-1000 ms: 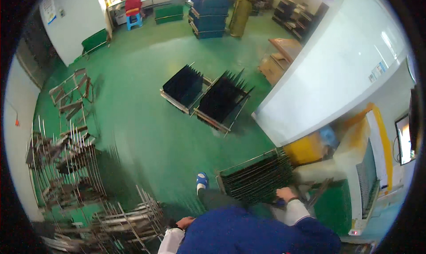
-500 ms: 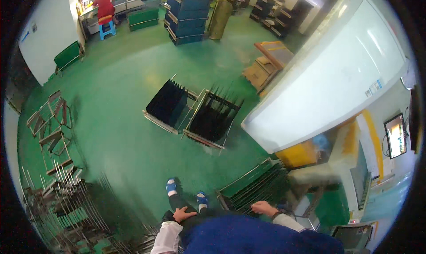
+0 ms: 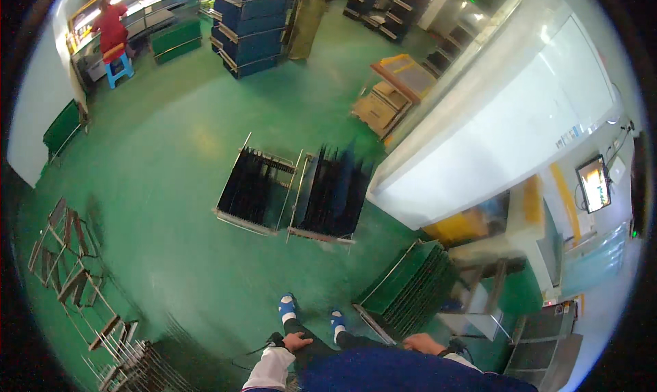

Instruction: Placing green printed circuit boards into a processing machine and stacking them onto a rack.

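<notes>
My left hand [image 3: 298, 341] lies on my dark trouser leg with its fingers stretched out, holding nothing visible. My right hand [image 3: 423, 344] is at my right side, its fingers curled together. Whatever they hold, if anything, is hidden. Close beside it stands a metal rack [image 3: 375, 323] filled with several upright green boards [image 3: 405, 282]. Contact between that hand and the rack's near corner cannot be made out. Farther ahead on the green floor, two more racks stand side by side, a left rack [image 3: 248, 192] and a right rack [image 3: 328, 199], both full of dark upright sheets.
Empty metal frames [image 3: 75, 276] and a bundle of thin rods [image 3: 140, 368] stand on the left. Tall blue crates [image 3: 250, 33] are stacked at the back, near a person in red [image 3: 111, 28] on a blue stool [image 3: 119, 70]. A white panel [image 3: 493, 125] and a screen [image 3: 594, 183] are at right.
The view has shifted, so the far crates and seated person appear farther left. My right hand has moved from over the boards to beside the rack's near corner. My left hand remains on my leg.
</notes>
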### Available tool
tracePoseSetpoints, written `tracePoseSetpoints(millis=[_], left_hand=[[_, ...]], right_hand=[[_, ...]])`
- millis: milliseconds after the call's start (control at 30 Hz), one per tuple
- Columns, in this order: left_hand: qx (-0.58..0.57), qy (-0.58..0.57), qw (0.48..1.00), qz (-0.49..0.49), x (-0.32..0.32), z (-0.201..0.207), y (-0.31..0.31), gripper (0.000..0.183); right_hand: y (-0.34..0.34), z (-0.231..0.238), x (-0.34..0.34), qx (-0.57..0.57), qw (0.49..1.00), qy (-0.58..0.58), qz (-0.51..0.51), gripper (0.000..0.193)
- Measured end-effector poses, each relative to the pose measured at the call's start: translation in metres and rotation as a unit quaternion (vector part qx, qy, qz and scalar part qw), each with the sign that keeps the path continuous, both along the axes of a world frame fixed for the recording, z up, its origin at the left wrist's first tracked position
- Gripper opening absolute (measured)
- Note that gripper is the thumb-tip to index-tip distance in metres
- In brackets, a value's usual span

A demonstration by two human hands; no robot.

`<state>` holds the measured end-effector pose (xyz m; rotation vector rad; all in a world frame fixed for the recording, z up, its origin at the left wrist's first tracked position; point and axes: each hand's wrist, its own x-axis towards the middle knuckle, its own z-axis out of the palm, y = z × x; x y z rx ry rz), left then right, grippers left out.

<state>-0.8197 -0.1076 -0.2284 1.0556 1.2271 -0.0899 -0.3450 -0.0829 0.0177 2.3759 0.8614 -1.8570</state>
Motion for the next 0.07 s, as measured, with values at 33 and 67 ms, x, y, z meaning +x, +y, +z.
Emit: tracePoseSetpoints(millis=[33,67], left_hand=[[-0.005,0.009,1.0,-0.026,-0.0056,0.0064,0.0051,0.099],[-0.009,0.018,0.998,-0.051,-0.0098,0.012,0.0118,0.096]], right_hand=[[-0.0054,-0.0021,-0.0042,0.059,0.99,0.022,0.125,0.027],[-0.0066,-0.0013,-0.0089,0.117,0.961,0.043,0.247,0.031]])
